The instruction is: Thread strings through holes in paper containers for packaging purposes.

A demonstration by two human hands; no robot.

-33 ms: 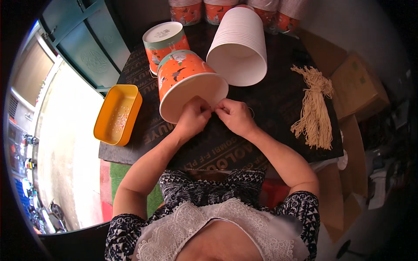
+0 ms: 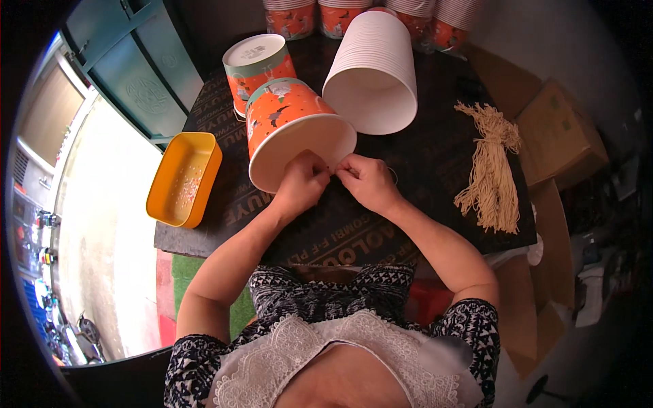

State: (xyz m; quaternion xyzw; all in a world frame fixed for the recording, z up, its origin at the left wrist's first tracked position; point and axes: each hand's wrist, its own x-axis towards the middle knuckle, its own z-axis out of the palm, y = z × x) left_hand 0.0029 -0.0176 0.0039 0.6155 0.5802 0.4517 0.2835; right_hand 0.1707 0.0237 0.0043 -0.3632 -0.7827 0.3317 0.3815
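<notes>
An orange paper bucket [image 2: 279,109] with dark printed figures lies tilted on its side, its white mouth facing me. At the near right of its rim, my left hand [image 2: 304,179] reaches partly into the mouth, thumb and fingers pinched together. Close beside it my right hand [image 2: 368,182] pinches at the rim's edge, fingertips almost meeting the left ones. A thin pale cord [image 2: 394,175] loops out behind my right hand. What lies between the left fingertips is too small to make out.
Behind the bucket stands another orange bucket [image 2: 261,68], upside down. A white bucket stack [image 2: 375,75] lies to its right, with several orange stacks [image 2: 343,20] at the back. A yellow basin [image 2: 212,170] holds small bits; a beige cord bundle [image 2: 495,177] and cardboard boxes [image 2: 564,136] are right.
</notes>
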